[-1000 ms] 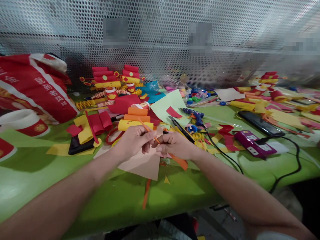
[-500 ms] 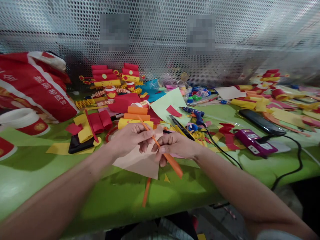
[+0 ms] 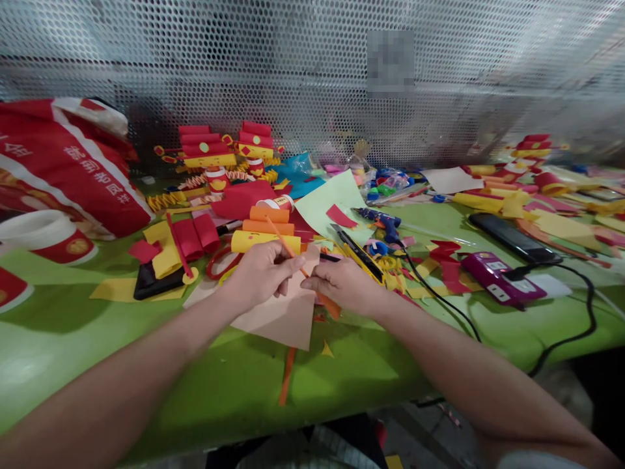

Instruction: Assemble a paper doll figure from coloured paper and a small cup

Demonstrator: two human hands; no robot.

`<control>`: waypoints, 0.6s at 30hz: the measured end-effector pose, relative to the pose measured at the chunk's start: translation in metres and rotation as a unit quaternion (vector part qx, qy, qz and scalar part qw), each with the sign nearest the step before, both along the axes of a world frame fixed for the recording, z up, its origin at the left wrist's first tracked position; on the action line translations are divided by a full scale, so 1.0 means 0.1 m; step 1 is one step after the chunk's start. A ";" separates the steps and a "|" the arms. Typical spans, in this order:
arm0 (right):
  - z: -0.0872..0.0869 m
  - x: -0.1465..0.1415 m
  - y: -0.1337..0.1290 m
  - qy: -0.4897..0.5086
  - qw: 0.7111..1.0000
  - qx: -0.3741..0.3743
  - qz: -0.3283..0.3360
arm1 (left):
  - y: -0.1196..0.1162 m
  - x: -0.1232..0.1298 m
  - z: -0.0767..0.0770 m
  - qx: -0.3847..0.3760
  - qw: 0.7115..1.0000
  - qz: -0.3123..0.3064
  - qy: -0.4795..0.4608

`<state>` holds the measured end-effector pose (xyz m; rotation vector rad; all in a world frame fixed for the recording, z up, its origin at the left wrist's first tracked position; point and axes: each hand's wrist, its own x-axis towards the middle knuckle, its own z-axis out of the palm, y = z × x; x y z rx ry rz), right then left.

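Between my two hands runs a narrow orange paper strip [image 3: 278,233], slanting from upper left to lower right. My left hand [image 3: 266,270] pinches it near the middle, thumb on top. Closed on its lower part is my right hand [image 3: 342,283], with the wider end showing below the fingers. Under both hands lies a pale pink paper sheet [image 3: 273,326]. Just behind my left hand are orange paper rolls [image 3: 271,220] and a yellow roll with a drawn face [image 3: 244,241]. A second orange strip [image 3: 288,378] rests on the green table [image 3: 234,391] near its front edge.
Beyond my right hand lie a utility knife [image 3: 359,254] and a blue glue gun [image 3: 383,221] with its cord. Red-handled scissors [image 3: 217,262] sit left. Further right are a purple power socket [image 3: 502,279] and a black phone [image 3: 512,236]. Paper cups [image 3: 49,234] stand at far left.
My right hand has turned and curled further over the strip, so less of its wide lower end shows. Both hands stay close together over the pink sheet.
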<state>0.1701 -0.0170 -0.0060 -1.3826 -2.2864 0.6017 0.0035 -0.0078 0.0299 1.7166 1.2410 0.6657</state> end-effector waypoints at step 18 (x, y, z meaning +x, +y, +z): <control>0.07 -0.01 -0.05 -0.041 0.998 -0.008 0.051 | 0.05 -0.06 -0.04 0.052 0.998 -0.019 -0.030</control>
